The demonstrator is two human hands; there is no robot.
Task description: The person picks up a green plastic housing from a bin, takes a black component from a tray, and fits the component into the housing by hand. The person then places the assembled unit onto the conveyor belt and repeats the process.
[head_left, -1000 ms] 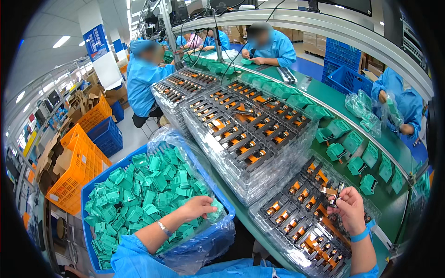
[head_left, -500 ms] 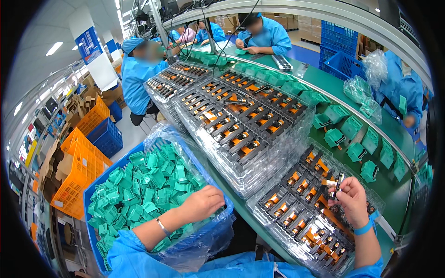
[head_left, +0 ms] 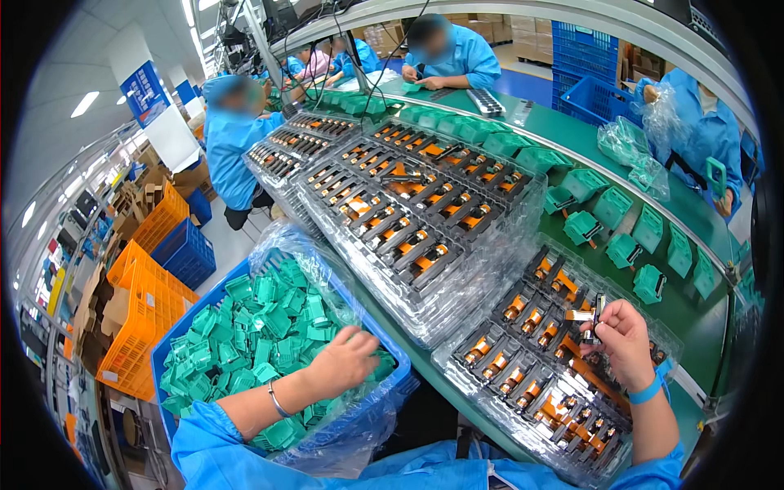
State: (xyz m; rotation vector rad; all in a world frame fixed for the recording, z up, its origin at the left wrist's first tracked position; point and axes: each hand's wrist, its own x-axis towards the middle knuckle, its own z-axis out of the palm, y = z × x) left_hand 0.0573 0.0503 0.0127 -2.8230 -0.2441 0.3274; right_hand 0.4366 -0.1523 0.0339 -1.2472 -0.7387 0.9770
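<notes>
My left hand (head_left: 347,359) is over the right side of a blue bin (head_left: 402,371) heaped with green plastic housings (head_left: 253,314). Its fingers curl downward, and whatever they might hold is hidden. In a pinch of thumb and fingers, my right hand (head_left: 622,339) has a small black part with an orange and silver flex strip (head_left: 590,317). That hand is raised over the near clear plastic tray (head_left: 457,359), where similar black and orange parts (head_left: 514,306) sit in rows of slots.
Taller stacked trays of the same parts (head_left: 408,204) stand beyond the bin. Green housings (head_left: 625,249) line the green conveyor (head_left: 694,318). Orange crates (head_left: 147,314) are at left. Co-workers in blue (head_left: 457,61) sit across the line. Clear plastic bags (head_left: 633,151) lie at far right.
My left hand has shifted slightly left over the housings. My right hand stays over the tray with the black part. The view has tilted a little.
</notes>
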